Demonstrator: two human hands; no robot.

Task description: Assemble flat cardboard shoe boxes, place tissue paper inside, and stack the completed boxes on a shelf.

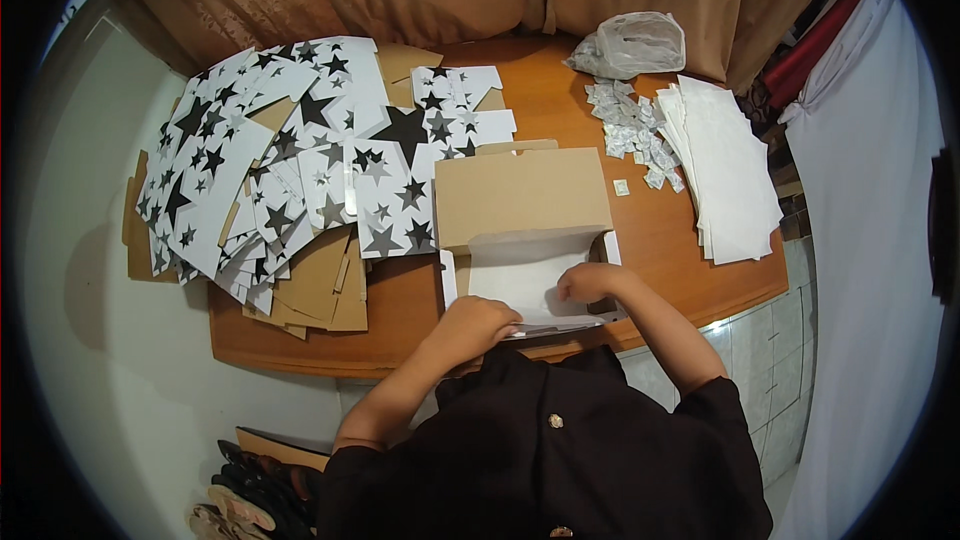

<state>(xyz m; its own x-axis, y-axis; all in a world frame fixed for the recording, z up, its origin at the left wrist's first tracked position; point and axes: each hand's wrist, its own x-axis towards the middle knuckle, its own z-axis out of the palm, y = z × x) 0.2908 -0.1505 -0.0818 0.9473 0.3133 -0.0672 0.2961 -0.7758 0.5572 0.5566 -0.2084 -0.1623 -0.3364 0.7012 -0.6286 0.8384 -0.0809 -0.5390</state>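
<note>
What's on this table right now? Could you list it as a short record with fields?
Surface: wooden table
Centre: open cardboard box, lid up, white paper sheet inside
Left hand: rests on the near edge of the sheet
Right hand: presses on the sheet inside the box
Left side: pile of flat star-printed cartons, black stars on white, brown undersides
Right side: stack of white sheets
Far right: small white sachets and a clear plastic bag
Floor: shoes at lower left
</note>
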